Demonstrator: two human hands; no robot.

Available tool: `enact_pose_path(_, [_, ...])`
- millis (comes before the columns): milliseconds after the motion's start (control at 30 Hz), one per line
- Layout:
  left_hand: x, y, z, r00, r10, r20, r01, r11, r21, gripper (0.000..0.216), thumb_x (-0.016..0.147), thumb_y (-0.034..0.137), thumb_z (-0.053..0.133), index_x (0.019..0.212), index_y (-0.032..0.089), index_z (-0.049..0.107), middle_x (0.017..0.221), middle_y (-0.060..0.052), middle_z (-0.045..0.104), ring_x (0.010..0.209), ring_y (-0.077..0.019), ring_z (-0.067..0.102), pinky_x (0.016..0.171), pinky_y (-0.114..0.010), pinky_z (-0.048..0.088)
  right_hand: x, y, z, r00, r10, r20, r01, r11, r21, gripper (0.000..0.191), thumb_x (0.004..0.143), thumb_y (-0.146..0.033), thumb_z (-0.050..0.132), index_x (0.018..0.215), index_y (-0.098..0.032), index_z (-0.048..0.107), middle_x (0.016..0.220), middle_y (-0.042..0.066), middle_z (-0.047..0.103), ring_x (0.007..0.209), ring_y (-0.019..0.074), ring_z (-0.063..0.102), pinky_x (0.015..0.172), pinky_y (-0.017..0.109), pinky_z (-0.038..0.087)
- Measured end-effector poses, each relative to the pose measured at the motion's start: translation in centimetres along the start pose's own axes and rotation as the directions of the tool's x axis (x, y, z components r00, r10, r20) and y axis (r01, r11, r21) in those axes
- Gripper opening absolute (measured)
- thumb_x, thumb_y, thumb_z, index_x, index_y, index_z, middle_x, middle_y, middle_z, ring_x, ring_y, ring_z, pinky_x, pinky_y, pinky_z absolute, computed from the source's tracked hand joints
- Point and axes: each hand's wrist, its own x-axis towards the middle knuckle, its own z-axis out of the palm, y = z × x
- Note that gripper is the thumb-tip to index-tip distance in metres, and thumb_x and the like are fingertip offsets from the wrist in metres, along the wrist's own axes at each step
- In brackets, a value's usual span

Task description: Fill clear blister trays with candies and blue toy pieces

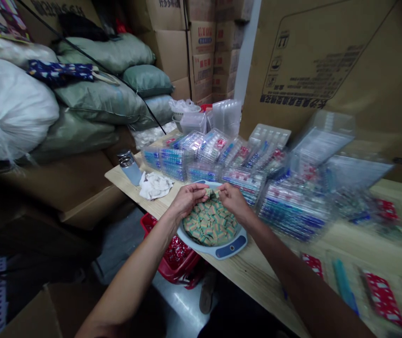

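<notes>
A light-blue basin [184, 238] with dark-blue handle patches holds a heap of small green-and-tan striped pieces [209, 225]. Over the far part of this heap, my left hand [187, 201] is closed, with a few of the striped pieces pinched at its fingertips. Close by on the right, my right hand [234, 199] has thumb and forefinger pressed together; what they hold is too small to make out. Behind the basin stand stacked clear plastic packs [204, 172] with blue and red contents.
The basin rests on a wooden table [253, 267], near its edge. White crumpled cloth [155, 186] and a blue bottle [130, 170] lie left. A red basket [172, 270] stands below. Opened packs with red inserts [383, 298] are at right; a large cardboard box [327, 61] rises behind.
</notes>
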Motion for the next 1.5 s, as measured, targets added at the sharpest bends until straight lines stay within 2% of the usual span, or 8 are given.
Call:
enact_pose_path(167, [0.2, -0.6, 0.2, 0.99, 0.128, 0.064, -0.139, 0.97, 0.198, 0.031, 0.066, 0.023, 0.087, 0.092, 0.012, 0.075, 0.077, -0.004, 0.07, 0.064, -0.0114, 0.062, 0.065, -0.022, 0.049, -0.4, -0.7, 0.1, 0.995, -0.087, 0.046, 0.092, 0.988, -0.123, 0.018, 0.082, -0.015, 0.047, 0.097, -0.02, 0.056, 0.063, -0.005, 0.051, 0.058, 0.0161, 0.049, 0.058, 0.027, 0.031])
enact_pose_path(400, [0.2, -1.0, 0.2, 0.972, 0.225, 0.066, -0.232, 0.887, 0.398, 0.04, 0.07, 0.032, 0.083, 0.105, 0.013, 0.076, 0.061, 0.003, 0.061, 0.047, -0.008, 0.047, 0.047, -0.019, 0.035, -0.6, -0.6, 0.1, 0.984, -0.14, 0.106, 0.144, 0.989, -0.033, 0.041, 0.081, -0.008, 0.046, 0.119, -0.02, 0.051, 0.069, -0.006, 0.056, 0.07, 0.0176, 0.058, 0.064, 0.025, 0.039])
enact_pose_path(533, [-0.5, -0.4, 0.6, 0.955, 0.28, 0.101, -0.298, 0.905, 0.303, 0.04, 0.07, 0.035, 0.086, 0.102, 0.013, 0.075, 0.064, 0.002, 0.063, 0.051, -0.0076, 0.052, 0.051, -0.018, 0.04, -0.3, -0.7, 0.1, 0.998, 0.015, 0.057, -0.003, 0.979, -0.205, 0.042, 0.077, -0.004, 0.049, 0.116, -0.018, 0.056, 0.071, -0.002, 0.059, 0.071, 0.0205, 0.059, 0.066, 0.028, 0.041])
enact_pose_path(667, [-0.5, 0.1, 0.6, 0.97, 0.241, 0.018, -0.242, 0.967, 0.077, 0.053, 0.056, 0.034, 0.095, 0.1, 0.014, 0.072, 0.077, -0.002, 0.071, 0.064, -0.0117, 0.065, 0.066, -0.022, 0.053, -0.1, -1.1, 0.2, 0.983, -0.163, 0.086, 0.181, 0.939, -0.293, 0.026, 0.081, -0.008, 0.051, 0.1, -0.019, 0.065, 0.096, 0.007, 0.066, 0.089, 0.0223, 0.061, 0.08, 0.03, 0.044])
enact_pose_path(733, [-0.2, 0.1, 0.5, 0.981, 0.185, -0.051, -0.184, 0.982, 0.031, 0.057, 0.049, 0.033, 0.098, 0.095, 0.013, 0.071, 0.073, -0.002, 0.071, 0.064, -0.0126, 0.067, 0.067, -0.023, 0.054, 0.0, -1.0, 0.2, 0.976, -0.198, 0.088, 0.213, 0.953, -0.217, 0.019, 0.085, -0.013, 0.05, 0.096, -0.019, 0.065, 0.092, 0.006, 0.066, 0.082, 0.0202, 0.06, 0.076, 0.029, 0.044])
enact_pose_path(867, [0.3, -0.1, 0.2, 0.984, 0.155, -0.092, -0.153, 0.988, 0.028, 0.053, 0.048, 0.03, 0.099, 0.092, 0.012, 0.073, 0.071, -0.003, 0.072, 0.064, -0.0122, 0.067, 0.067, -0.022, 0.054, -0.2, -0.8, 0.2, 0.985, -0.103, 0.139, 0.112, 0.992, -0.054, 0.014, 0.093, -0.029, 0.05, 0.087, -0.021, 0.06, 0.063, -0.003, 0.057, 0.056, 0.0163, 0.051, 0.058, 0.026, 0.037])
enact_pose_path(1167, [0.3, -0.4, 0.4, 0.989, 0.118, -0.092, -0.109, 0.989, 0.096, 0.04, 0.058, 0.025, 0.094, 0.093, 0.012, 0.078, 0.074, -0.004, 0.073, 0.066, -0.0115, 0.065, 0.069, -0.023, 0.053, -0.5, -2.0, -0.4, 0.981, -0.134, 0.139, 0.156, 0.974, -0.165, 0.02, 0.092, -0.018, 0.044, 0.081, -0.021, 0.061, 0.071, -0.001, 0.061, 0.066, 0.0168, 0.054, 0.065, 0.027, 0.035])
enact_pose_path(1500, [0.1, 0.0, 0.4, 0.997, 0.069, -0.047, -0.067, 0.996, 0.051, 0.041, 0.062, 0.021, 0.093, 0.099, 0.013, 0.078, 0.079, -0.003, 0.072, 0.067, -0.0093, 0.065, 0.069, -0.02, 0.053, -0.9, -2.8, -0.7, 0.963, -0.13, 0.235, 0.159, 0.981, -0.108, 0.024, 0.099, -0.025, 0.041, 0.075, -0.023, 0.042, 0.068, -0.003, 0.049, 0.069, 0.0172, 0.05, 0.065, 0.028, 0.033])
